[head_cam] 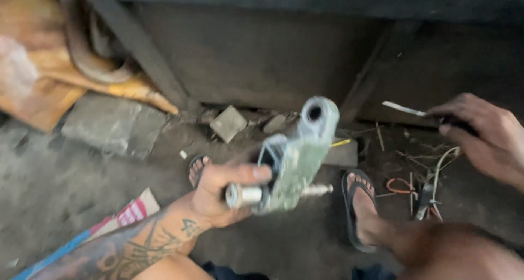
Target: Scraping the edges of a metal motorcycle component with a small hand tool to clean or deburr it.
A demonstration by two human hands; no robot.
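A green metal part (297,160) is gripped by the left hand (218,195), fingers closed round its shaft, raised for viewing; a thin tool (404,109) is pinched by the right hand (483,135).

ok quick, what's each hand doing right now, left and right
Left hand: closed around the shiny metal shaft of a pale green metal mechanical part.
Right hand: grip closed on a thin silvery blade-like tool.
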